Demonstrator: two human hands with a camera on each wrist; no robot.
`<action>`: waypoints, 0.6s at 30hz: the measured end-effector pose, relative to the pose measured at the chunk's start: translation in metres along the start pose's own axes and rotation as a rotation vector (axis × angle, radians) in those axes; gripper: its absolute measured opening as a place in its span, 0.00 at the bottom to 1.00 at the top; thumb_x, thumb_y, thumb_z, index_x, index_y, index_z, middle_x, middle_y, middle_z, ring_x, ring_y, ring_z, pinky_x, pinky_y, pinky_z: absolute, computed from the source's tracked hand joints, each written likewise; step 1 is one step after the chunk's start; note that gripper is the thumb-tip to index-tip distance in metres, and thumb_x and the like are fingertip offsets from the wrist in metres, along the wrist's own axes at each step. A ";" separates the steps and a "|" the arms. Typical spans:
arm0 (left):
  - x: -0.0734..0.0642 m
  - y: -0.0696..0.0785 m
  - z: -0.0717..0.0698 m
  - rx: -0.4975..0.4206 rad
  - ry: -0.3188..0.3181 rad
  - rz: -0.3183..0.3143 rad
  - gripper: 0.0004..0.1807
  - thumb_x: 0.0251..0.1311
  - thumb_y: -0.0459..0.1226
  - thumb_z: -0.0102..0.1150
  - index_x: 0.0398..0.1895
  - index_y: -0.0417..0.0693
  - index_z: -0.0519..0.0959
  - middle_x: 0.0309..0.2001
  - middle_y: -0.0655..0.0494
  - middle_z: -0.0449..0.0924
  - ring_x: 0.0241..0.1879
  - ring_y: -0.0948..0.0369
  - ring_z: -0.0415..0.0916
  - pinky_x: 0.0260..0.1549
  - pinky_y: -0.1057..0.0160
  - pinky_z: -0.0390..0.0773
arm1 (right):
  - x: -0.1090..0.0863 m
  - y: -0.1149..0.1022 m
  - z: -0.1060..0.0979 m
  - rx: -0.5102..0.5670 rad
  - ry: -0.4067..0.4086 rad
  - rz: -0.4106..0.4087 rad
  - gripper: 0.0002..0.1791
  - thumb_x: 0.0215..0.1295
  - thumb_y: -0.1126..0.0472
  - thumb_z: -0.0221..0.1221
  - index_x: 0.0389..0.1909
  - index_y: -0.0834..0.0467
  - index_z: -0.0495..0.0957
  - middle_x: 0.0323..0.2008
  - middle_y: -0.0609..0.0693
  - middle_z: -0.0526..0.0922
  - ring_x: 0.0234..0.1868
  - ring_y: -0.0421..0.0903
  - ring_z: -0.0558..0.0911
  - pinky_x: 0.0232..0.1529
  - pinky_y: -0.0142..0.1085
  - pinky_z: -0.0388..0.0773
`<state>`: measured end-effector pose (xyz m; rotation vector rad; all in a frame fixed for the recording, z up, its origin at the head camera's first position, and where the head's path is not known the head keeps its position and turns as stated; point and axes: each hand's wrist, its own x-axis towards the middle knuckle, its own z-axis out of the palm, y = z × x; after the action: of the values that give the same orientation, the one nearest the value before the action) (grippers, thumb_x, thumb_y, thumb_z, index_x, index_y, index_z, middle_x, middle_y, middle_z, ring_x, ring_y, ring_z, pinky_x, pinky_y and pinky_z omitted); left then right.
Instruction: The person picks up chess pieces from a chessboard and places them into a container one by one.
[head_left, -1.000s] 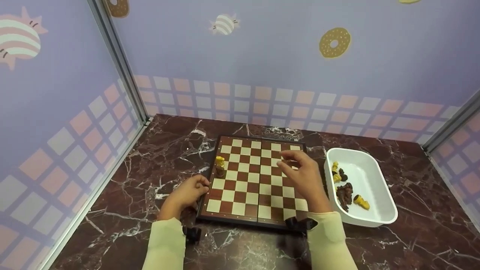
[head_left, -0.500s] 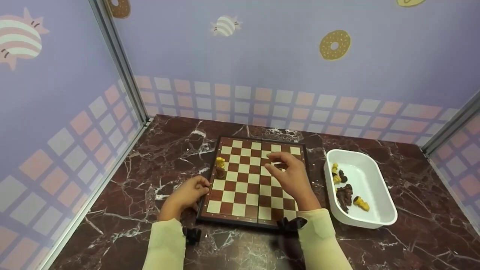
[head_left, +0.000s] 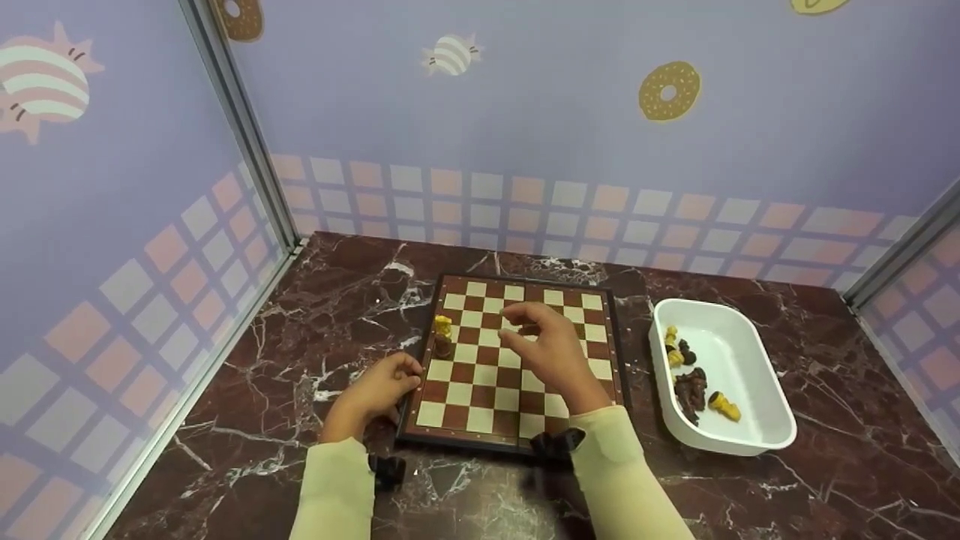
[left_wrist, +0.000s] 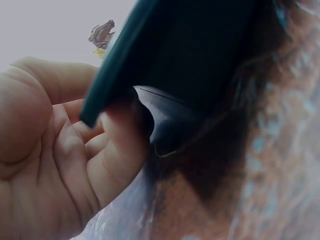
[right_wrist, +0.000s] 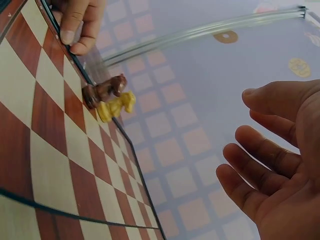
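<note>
A brown-and-cream chessboard (head_left: 480,375) lies on the marble table. My left hand (head_left: 381,386) grips its left edge; in the left wrist view the thumb is on one side of the board's dark rim (left_wrist: 117,65) and the fingers curl under the other. Near that edge stand two knights side by side, one yellow (right_wrist: 117,106) and one brown (right_wrist: 104,91). Over the middle of the board hovers my right hand (head_left: 551,349), its fingers loosely bent and spread from the thumb, holding nothing. The right wrist view shows its bare palm (right_wrist: 295,190).
Right of the board stands a white plastic tray (head_left: 765,375). Several brown and yellow chess pieces (head_left: 690,390) lie in it, mostly along its left side. Patterned purple walls (head_left: 555,112) enclose the table (head_left: 360,281) at the back and sides.
My right hand has moved left across the board, from its right side to the middle, towards the two knights. The left hand has stayed at the board's edge.
</note>
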<state>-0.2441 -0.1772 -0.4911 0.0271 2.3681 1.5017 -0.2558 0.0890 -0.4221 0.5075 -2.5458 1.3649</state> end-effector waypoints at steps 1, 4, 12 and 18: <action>0.000 0.000 0.000 -0.004 -0.001 -0.007 0.06 0.63 0.33 0.49 0.43 0.45 0.70 0.30 0.50 0.69 0.22 0.59 0.66 0.10 0.61 0.72 | 0.001 -0.001 0.002 -0.001 -0.006 -0.008 0.14 0.56 0.54 0.62 0.45 0.46 0.77 0.44 0.42 0.79 0.46 0.40 0.77 0.47 0.37 0.77; 0.000 0.000 0.000 -0.004 0.003 -0.014 0.06 0.63 0.33 0.49 0.42 0.46 0.70 0.30 0.50 0.70 0.21 0.59 0.65 0.10 0.61 0.72 | 0.003 -0.003 0.009 -0.003 -0.025 -0.027 0.13 0.57 0.54 0.61 0.44 0.43 0.77 0.43 0.43 0.79 0.45 0.42 0.78 0.46 0.40 0.78; 0.000 -0.002 -0.001 -0.016 0.006 -0.017 0.06 0.62 0.33 0.50 0.42 0.46 0.70 0.29 0.51 0.69 0.19 0.60 0.64 0.08 0.63 0.70 | 0.008 -0.005 0.027 0.023 -0.071 -0.016 0.14 0.58 0.52 0.60 0.45 0.45 0.76 0.41 0.44 0.78 0.45 0.42 0.78 0.46 0.39 0.78; 0.001 -0.002 0.001 -0.030 0.011 -0.001 0.06 0.62 0.32 0.50 0.42 0.45 0.70 0.28 0.51 0.69 0.18 0.60 0.66 0.08 0.63 0.70 | 0.009 -0.005 0.038 0.055 -0.098 0.015 0.16 0.57 0.54 0.61 0.47 0.49 0.76 0.44 0.47 0.79 0.46 0.43 0.78 0.46 0.39 0.78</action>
<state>-0.2440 -0.1770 -0.4931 0.0112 2.3532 1.5411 -0.2632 0.0524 -0.4363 0.5794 -2.6004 1.4530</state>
